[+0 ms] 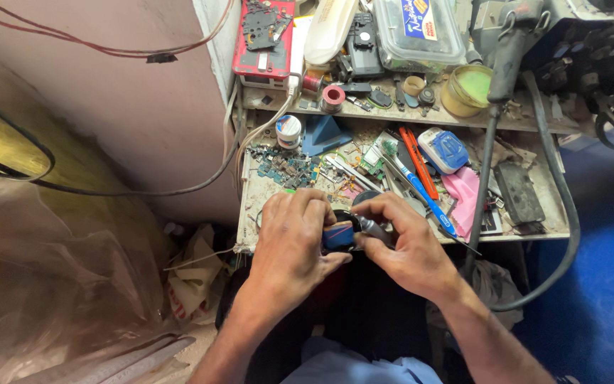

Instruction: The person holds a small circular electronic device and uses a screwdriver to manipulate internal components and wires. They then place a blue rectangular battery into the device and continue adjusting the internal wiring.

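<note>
While viewed from above:
bench (541, 213): cluttered with boards and tools
left hand (289, 242): clamped on small blue part (338, 235), at bench edge
right hand (410, 249): closed on grey tool (372, 226), tip at part
step: part being worked, judged
next: steady, fine pressure needed

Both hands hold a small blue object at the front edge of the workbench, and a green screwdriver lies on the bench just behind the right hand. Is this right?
Not quite: the head view shows the screwdriver has a blue handle, not green. The rest holds: both hands, left hand and right hand, hold the small blue object at the workbench front edge.

L hand (291, 238) + R hand (405, 245) grip small blue part (338, 235) over cluttered bench (534, 231).
</note>
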